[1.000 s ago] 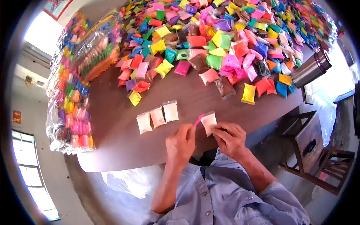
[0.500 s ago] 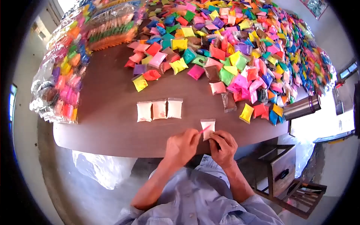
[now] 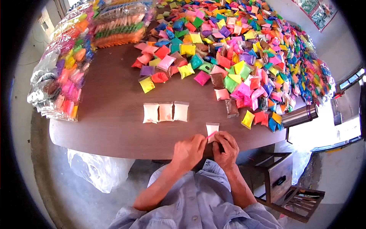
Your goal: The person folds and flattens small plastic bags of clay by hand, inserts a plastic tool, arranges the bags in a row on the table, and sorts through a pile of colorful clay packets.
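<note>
My left hand (image 3: 189, 152) is closed around a thin pink stick (image 3: 211, 135), its tip against the face of a small clear packet with white contents (image 3: 212, 129). My right hand (image 3: 226, 149) pinches the lower right part of that packet near the table's front edge, with fingers hiding its bottom corner. Farther back on the left, three similar packets lie side by side: a white one (image 3: 150, 113), a pale peach one (image 3: 166, 112) and another white one (image 3: 181, 112).
A heap of small colourful packets (image 3: 244, 57) covers the far and right side of the brown table (image 3: 110, 107). Bagged bundles (image 3: 68, 84) line its left. A metal flask (image 3: 301, 116) lies at the right edge, above a wooden chair (image 3: 282, 183). Clear plastic (image 3: 99, 168) lies below.
The pink stick's tip has moved slightly down and right across the packet, closer to my right fingers. The whole view has shifted a little; the three packets stay in their row.
</note>
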Motion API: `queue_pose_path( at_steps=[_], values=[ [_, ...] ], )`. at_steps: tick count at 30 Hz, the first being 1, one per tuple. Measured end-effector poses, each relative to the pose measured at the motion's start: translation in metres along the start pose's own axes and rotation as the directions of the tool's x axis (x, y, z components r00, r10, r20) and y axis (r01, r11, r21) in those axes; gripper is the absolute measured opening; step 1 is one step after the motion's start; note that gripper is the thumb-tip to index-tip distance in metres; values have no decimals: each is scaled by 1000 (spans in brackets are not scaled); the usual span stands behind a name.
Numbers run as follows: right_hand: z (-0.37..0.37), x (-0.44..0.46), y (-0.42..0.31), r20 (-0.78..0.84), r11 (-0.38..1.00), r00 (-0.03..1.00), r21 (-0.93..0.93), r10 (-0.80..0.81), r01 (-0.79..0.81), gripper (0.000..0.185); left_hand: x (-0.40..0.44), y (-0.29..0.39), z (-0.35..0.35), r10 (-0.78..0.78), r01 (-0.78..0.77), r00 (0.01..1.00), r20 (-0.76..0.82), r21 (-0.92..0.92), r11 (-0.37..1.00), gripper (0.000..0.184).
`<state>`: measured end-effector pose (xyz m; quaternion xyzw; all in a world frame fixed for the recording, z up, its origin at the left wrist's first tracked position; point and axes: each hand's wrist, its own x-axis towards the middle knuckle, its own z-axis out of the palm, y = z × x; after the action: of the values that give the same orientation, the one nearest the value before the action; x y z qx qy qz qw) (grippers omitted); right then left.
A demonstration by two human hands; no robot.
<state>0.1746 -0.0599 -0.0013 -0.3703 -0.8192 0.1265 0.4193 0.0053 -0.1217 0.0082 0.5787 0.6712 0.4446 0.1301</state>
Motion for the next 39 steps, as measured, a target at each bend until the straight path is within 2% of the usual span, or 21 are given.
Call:
queue_pose_path(
  at_steps=[3, 6, 7, 11, 13, 18, 21, 24, 27, 31, 33, 38, 39],
  values=[
    [1, 1, 0, 5, 999, 999, -21, -31, 31, 28, 1, -4, 4, -8, 3, 999, 47, 109, 994, 10],
    [2, -2, 4, 6, 998, 999, -47, -43, 43, 27, 13, -9, 3, 17, -17, 1000, 2, 130, 991, 11],
    [4, -1, 6, -10, 996, 998, -62, -59, 58, 27, 15, -12, 4, -16, 12, 999, 35, 134, 991, 10],
    [3, -1, 3, -6, 997, 999, -66, -49, 48, 26, 11, -10, 0, 1, -3, 1000, 21, 83, 997, 10],
    [3, -4, 5, 14, 1000, 1000, -26, 10, -9, 26, -1, -6, 1, 48, -46, 999, 22, -59, 997, 10],
    [5, -2, 4, -4, 999, 1000, -35, -1, 1, 27, 3, -8, 5, 0, -4, 998, 66, 53, 999, 11],
    [5, 0, 3, -9, 1000, 1000, -25, -13, 12, 27, 18, -13, 4, 18, -19, 1000, 7, 97, 995, 11],
    [6, 0, 6, -1, 1000, 1000, -14, 0, 0, 27, 16, -6, -7, 47, -47, 999, 8, 15, 999, 11],
    [5, 2, 3, 3, 1000, 1000, -24, 17, -17, 26, -4, -7, -1, 11, -7, 999, 42, -83, 997, 11],
    [5, 1, 4, 8, 999, 1000, -22, 25, -25, 26, 0, -9, 3, -5, 6, 998, 66, -26, 1000, 10],
    [3, 6, 2, 19, 999, 999, -21, 26, -25, 27, 13, -9, 6, -20, 12, 997, 74, 103, 995, 9],
    [3, 4, 4, 11, 999, 999, 10, 39, -39, 28, 27, -11, -1, -13, 9, 999, 43, 100, 995, 9],
    [3, 5, 4, 5, 1000, 1000, -2, 24, -24, 28, 22, -9, -5, -9, 7, 999, 46, 39, 999, 9]
  ],
)
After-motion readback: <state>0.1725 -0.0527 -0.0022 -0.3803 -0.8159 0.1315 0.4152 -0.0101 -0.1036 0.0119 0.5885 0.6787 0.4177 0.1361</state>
